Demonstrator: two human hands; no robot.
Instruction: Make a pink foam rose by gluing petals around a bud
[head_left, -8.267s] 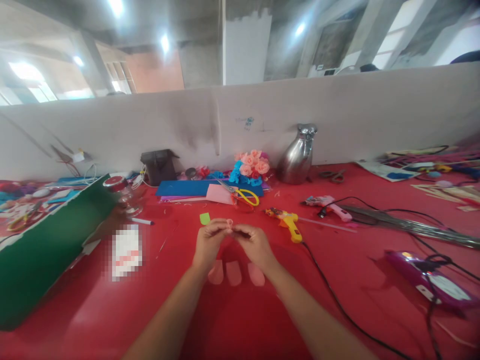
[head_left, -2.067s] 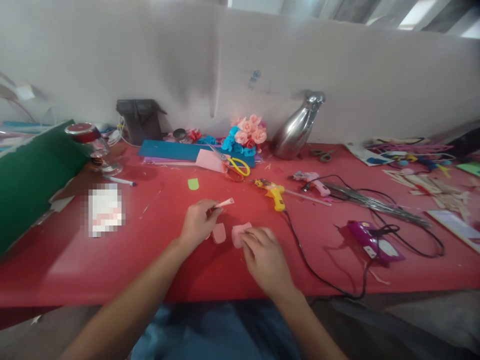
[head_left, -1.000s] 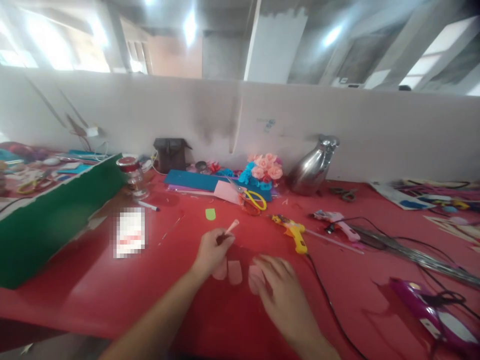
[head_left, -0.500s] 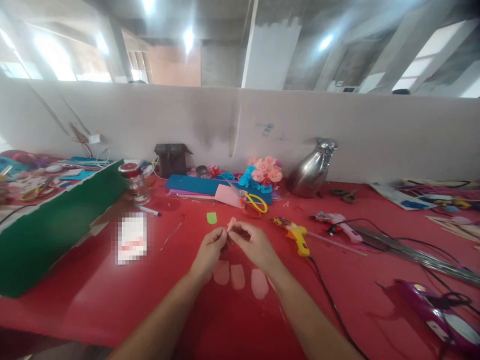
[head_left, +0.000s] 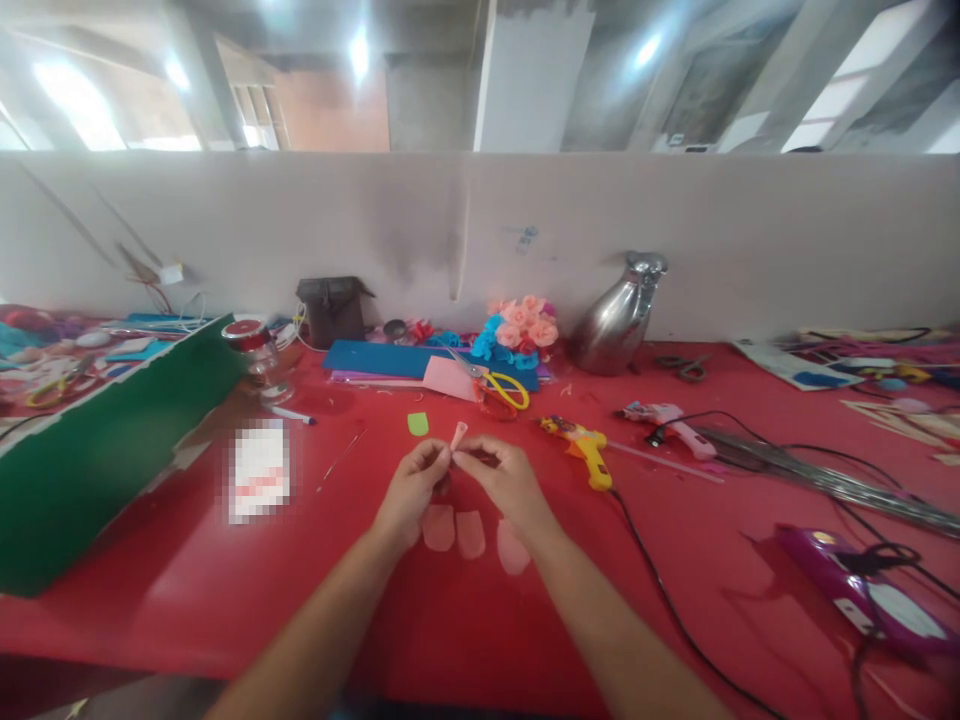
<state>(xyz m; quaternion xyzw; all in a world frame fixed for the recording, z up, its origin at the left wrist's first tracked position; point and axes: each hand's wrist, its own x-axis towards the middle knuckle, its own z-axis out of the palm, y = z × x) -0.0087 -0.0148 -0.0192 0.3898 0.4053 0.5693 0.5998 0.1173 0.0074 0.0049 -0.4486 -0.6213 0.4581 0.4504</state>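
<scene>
My left hand (head_left: 411, 487) and my right hand (head_left: 504, 478) meet over the red table (head_left: 225, 600), fingertips pinched together on a small rolled pink piece (head_left: 457, 436) whose tip sticks up between them. Under my wrists lie three pink cut petals (head_left: 470, 532) flat on the table. A green petal (head_left: 418, 424) lies just beyond my left hand. A yellow glue gun (head_left: 582, 448) rests to the right of my right hand, its black cord running toward me.
Yellow-handled scissors (head_left: 499, 388) lie on pink and blue foam sheets (head_left: 390, 360) near a bunch of paper flowers (head_left: 517, 335). A steel jug (head_left: 616, 318), a pink glue gun (head_left: 667, 418), wire rods (head_left: 810, 475), a purple device (head_left: 862, 590) and a green board (head_left: 97, 450) surround me.
My right hand left the petals on the table and rose to join the left hand on the rolled pink piece. Both hands now pinch it together.
</scene>
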